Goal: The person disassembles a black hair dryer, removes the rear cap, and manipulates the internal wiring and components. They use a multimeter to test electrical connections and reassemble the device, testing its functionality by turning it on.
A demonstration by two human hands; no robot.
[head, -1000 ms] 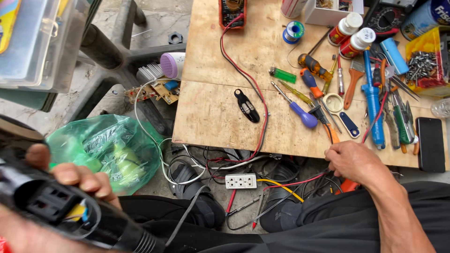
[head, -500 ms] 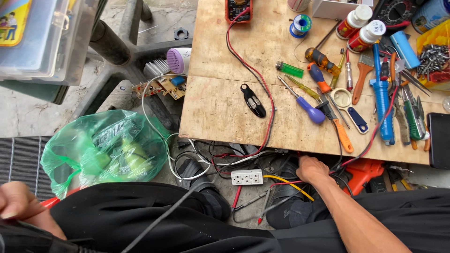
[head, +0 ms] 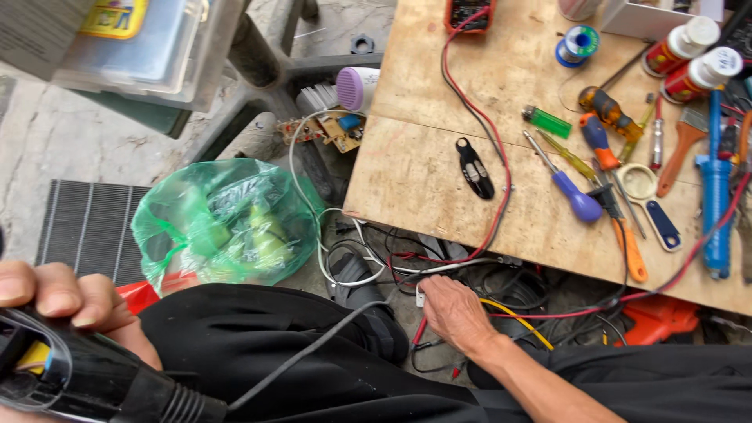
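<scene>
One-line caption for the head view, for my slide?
Left hand grips a black tool; right hand reaches among floor cables below a cluttered workbench.

Green bag [head: 223,223] beside wooden board [head: 439,168] — screwdrivers [head: 568,184], perhaps a lighter [head: 547,121].

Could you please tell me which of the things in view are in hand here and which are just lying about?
In hand:
- left hand holds the black power tool
- its grey cord
- right hand on the white socket block among the floor cables

Lying about:
- screwdrivers on the wooden board
- green lighter
- solder spool
- green plastic bag
</scene>
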